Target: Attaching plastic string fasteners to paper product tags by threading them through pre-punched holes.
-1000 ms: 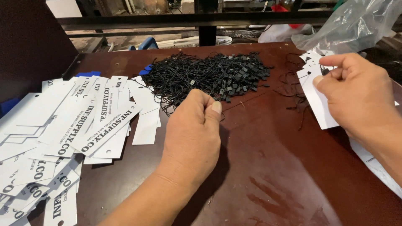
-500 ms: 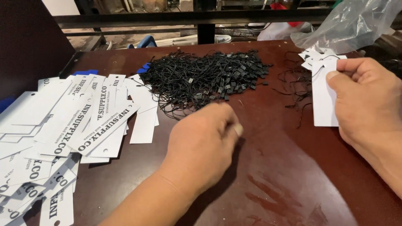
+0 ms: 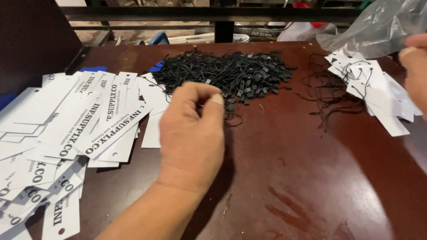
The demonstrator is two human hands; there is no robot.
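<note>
The dark red table [image 3: 311,186] carries all items. At its near left corner, running up along the left edge, lies a fanned spread of white paper tags [image 3: 80,129] with black print and punched holes, overlapping one another. The left hand [image 3: 193,133] rests just right of that spread, toward the middle of the table, back upward, fingers curled and thumb and forefinger drawn close together at the near edge of the pile of black strings [image 3: 227,73]; a thin loop of string shows beside the fingertips, but whether it is pinched cannot be told. The pile sits beyond the hand, in the far middle of the table, touching the far end of the tag spread. Loose strings [image 3: 327,95] trail to its right. Near the far right edge lies a smaller stack of white tags [image 3: 378,95] with black strings looped on them. The right hand [image 3: 416,73] is cut off by the frame over that stack; its grip cannot be told. A clear plastic bag [image 3: 378,29] lies at the far right corner.
</note>
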